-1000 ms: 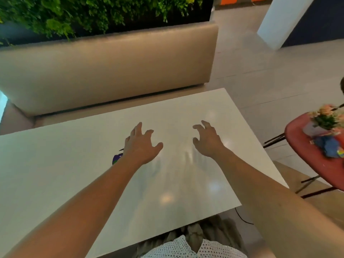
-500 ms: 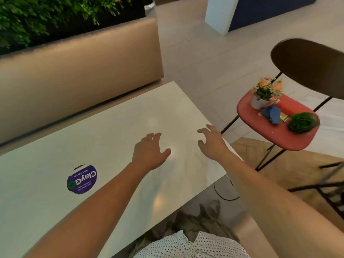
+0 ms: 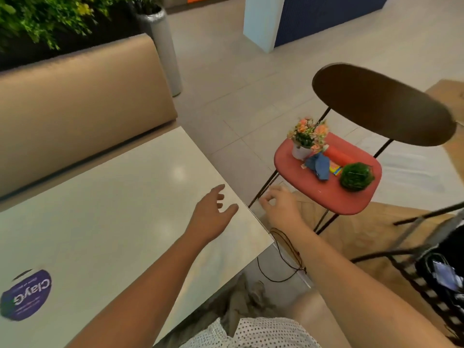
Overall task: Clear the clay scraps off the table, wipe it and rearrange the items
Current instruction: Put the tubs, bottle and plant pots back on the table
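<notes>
White table (image 3: 113, 197) carries a round purple label (image 3: 25, 295) printed "ClayGo" near its left end. The left hand (image 3: 213, 214) is over the table close to the right edge, fingers relaxed and spread, holding nothing. The right hand (image 3: 281, 209) is just past that edge, above the floor, fingers loosely curled and holding nothing; its fingertips are blurred. Beside the table stands a chair with a red seat (image 3: 313, 197) and a dark backrest (image 3: 381, 104). On the seat: a flower pot (image 3: 305, 139), a blue cloth (image 3: 319, 165), a red cylinder (image 3: 337, 154) and a green ball (image 3: 355, 177). A tan bench (image 3: 75, 96) runs along the far side of the table.
</notes>
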Demonstrator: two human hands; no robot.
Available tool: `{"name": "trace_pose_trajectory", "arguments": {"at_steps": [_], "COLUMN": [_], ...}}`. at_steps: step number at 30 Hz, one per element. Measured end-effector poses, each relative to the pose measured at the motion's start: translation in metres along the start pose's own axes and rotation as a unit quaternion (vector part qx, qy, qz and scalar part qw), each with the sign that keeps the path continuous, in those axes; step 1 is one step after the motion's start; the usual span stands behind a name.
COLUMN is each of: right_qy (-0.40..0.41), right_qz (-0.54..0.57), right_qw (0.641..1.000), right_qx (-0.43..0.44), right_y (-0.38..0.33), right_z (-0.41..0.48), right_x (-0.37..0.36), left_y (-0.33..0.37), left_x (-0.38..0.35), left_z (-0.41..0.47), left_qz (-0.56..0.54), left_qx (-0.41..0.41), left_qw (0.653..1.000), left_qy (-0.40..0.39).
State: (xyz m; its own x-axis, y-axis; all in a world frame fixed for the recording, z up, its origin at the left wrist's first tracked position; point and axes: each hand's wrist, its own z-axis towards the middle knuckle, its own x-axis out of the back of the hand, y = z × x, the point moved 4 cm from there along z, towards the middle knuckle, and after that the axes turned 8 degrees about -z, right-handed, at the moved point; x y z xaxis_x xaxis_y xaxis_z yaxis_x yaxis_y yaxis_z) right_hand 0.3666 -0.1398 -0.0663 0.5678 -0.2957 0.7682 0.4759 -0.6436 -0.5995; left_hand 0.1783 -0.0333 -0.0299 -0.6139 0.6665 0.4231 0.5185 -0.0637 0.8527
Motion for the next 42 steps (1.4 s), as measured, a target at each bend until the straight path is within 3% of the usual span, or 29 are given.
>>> {"name": "trace_pose_trajectory", "arguments": {"at_steps": [5,14,23,34,42], "right_qy": [0.066,0.178,0.236,0.147,0.046], "right_qz": [0.039,0.081,0.066,0.014,-0.171], "right_qw": [0.994,0.973,0.953,0.956,0.971], "right_qx": [-0.072,-0.121,-0.177,-0.253,-0.158], "right_y": [0.022,0.064,0.154,0.281,0.288], "right_z": [-0.010,-0.014,0.049,0.161,0.252], "right_x": [0.023,0.070,0.142,0.211,0.218], "left_y": [0.027,0.062,0.108,0.141,0.149], "left_x": [-0.027,-0.067,-0.140,-0.275,-0.331], "left_z": [0.010,0.027,0.085,0.162,0.202], "left_qz": [-0.013,-0.024,-0.003,0.000,-0.038], "left_qx": [-0.045,-0.083,-0.078,0.035,0.088], "left_qw": [0.998,0.992,0.990,0.990,0.989], "left_qy": [-0.049,-0.096,-0.120,-0.134,-0.114]}}
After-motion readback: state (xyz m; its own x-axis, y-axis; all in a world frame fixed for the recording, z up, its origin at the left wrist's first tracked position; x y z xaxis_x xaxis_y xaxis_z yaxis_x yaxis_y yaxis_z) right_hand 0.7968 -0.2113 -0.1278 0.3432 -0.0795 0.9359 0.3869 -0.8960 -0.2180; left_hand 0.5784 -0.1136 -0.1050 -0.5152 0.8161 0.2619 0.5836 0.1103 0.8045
